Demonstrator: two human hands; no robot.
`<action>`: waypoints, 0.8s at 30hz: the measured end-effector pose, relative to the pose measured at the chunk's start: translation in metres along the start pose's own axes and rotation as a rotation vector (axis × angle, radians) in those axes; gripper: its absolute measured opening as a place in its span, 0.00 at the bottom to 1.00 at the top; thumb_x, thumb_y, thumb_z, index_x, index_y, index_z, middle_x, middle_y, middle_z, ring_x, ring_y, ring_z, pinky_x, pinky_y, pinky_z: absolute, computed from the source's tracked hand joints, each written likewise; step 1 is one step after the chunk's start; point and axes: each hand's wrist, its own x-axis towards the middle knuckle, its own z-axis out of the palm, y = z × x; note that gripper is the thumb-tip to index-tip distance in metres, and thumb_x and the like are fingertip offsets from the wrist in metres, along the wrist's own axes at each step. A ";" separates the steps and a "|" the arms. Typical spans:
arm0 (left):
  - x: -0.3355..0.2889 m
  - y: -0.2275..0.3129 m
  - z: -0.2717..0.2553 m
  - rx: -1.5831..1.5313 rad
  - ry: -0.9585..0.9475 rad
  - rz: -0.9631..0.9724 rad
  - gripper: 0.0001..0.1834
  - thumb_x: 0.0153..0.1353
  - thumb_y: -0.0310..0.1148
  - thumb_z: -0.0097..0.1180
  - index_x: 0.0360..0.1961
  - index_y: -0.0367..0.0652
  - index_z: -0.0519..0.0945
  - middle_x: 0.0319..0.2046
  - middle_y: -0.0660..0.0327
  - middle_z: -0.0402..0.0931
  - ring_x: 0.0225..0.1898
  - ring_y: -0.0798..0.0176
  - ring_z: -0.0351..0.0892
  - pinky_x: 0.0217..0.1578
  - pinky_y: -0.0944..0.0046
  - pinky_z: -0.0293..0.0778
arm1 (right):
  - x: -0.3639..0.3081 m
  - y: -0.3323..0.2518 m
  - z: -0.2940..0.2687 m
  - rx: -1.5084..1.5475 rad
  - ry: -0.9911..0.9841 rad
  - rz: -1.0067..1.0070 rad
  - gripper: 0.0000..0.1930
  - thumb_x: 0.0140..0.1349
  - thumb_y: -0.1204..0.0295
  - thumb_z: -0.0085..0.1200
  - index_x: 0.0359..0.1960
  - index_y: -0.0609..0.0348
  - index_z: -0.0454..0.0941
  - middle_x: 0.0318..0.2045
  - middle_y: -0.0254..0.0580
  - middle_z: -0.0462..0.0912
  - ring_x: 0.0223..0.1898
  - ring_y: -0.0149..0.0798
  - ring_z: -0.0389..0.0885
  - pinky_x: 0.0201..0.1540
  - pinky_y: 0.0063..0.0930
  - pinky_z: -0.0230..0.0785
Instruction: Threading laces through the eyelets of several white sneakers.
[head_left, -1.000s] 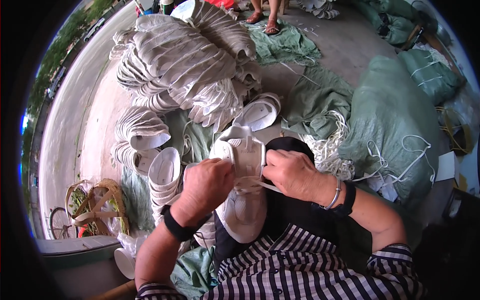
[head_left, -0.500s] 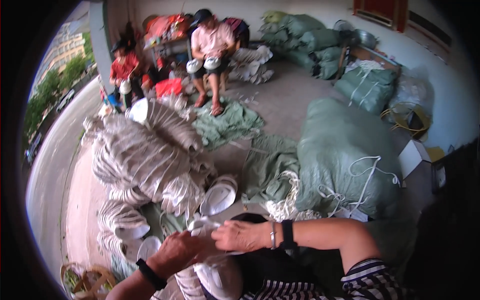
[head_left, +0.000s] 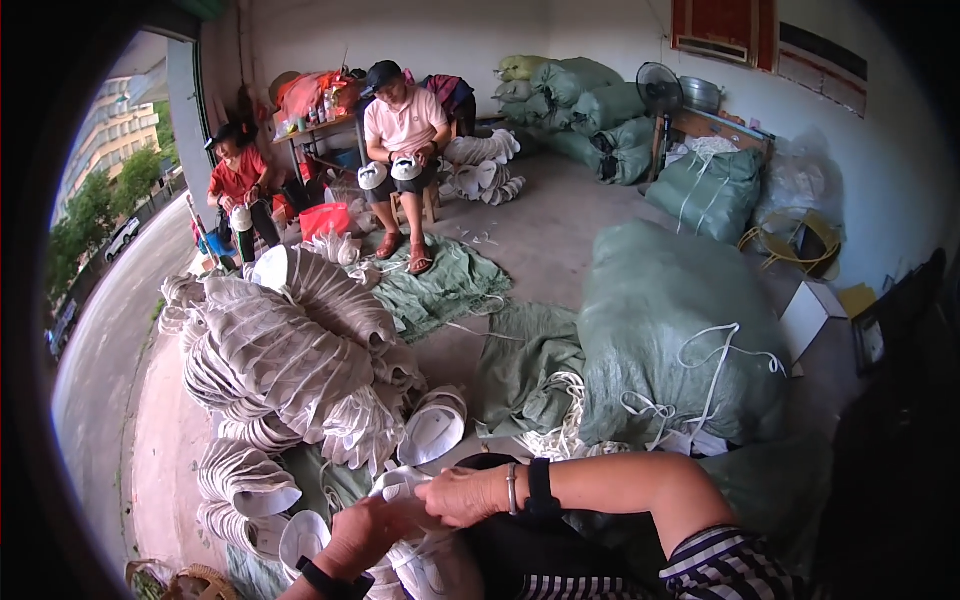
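Close together at the lower middle, my left hand (head_left: 362,532) and my right hand (head_left: 462,496) are closed on a white shoe upper (head_left: 398,486). Their fingers meet at its edge, and what the fingertips pinch is partly hidden. Under the hands, another white shoe upper (head_left: 428,568) with slots on its side rests by my lap. Just left of my left hand stands a pale upper with its opening up (head_left: 304,540). Beyond the hands, a small nested stack of uppers (head_left: 434,428) lies on its side.
A large heap of nested uppers (head_left: 275,350) fills the left middle. A bulging green sack (head_left: 680,340) stands at the right, with white cords (head_left: 555,435) beside it. Two people (head_left: 400,140) (head_left: 238,175) sit at the back, handling uppers. A fan (head_left: 660,90) stands near stacked sacks.
The view has tilted, so the room appears shifted slightly left and the near things lower. Both hands stay together on the upper, with the left wrist now lower in the picture.
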 end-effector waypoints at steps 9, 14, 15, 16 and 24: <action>0.008 -0.018 -0.009 -0.002 -0.107 0.208 0.10 0.56 0.43 0.56 0.28 0.49 0.81 0.24 0.55 0.78 0.27 0.46 0.78 0.27 0.52 0.73 | -0.007 -0.021 -0.010 0.055 0.094 0.111 0.08 0.49 0.72 0.52 0.28 0.64 0.79 0.33 0.48 0.76 0.39 0.48 0.79 0.39 0.40 0.69; 0.012 -0.023 0.008 -0.767 0.017 -0.086 0.08 0.62 0.32 0.50 0.31 0.39 0.76 0.21 0.62 0.73 0.25 0.66 0.74 0.28 0.63 0.72 | 0.001 -0.020 -0.004 -0.030 -0.027 0.170 0.08 0.48 0.73 0.53 0.30 0.60 0.81 0.37 0.47 0.79 0.41 0.47 0.80 0.43 0.46 0.68; 0.012 -0.021 0.011 -0.889 0.076 -0.142 0.06 0.63 0.29 0.49 0.34 0.37 0.74 0.22 0.64 0.72 0.26 0.69 0.72 0.29 0.66 0.71 | -0.002 -0.019 -0.002 0.047 -0.004 0.174 0.08 0.48 0.75 0.52 0.30 0.62 0.81 0.37 0.51 0.79 0.42 0.50 0.80 0.42 0.45 0.68; 0.011 -0.016 0.015 -0.859 0.112 -0.108 0.05 0.64 0.29 0.49 0.35 0.38 0.74 0.25 0.66 0.71 0.28 0.72 0.70 0.30 0.69 0.69 | -0.002 -0.020 0.002 0.044 -0.040 0.202 0.09 0.48 0.76 0.52 0.31 0.64 0.80 0.37 0.52 0.78 0.42 0.51 0.79 0.43 0.44 0.68; 0.004 -0.002 0.021 -0.794 0.193 -0.129 0.07 0.60 0.28 0.54 0.37 0.37 0.77 0.30 0.62 0.77 0.34 0.70 0.75 0.36 0.67 0.73 | -0.003 -0.013 0.000 0.713 0.402 0.319 0.09 0.58 0.69 0.53 0.31 0.65 0.77 0.32 0.44 0.79 0.31 0.38 0.80 0.36 0.30 0.72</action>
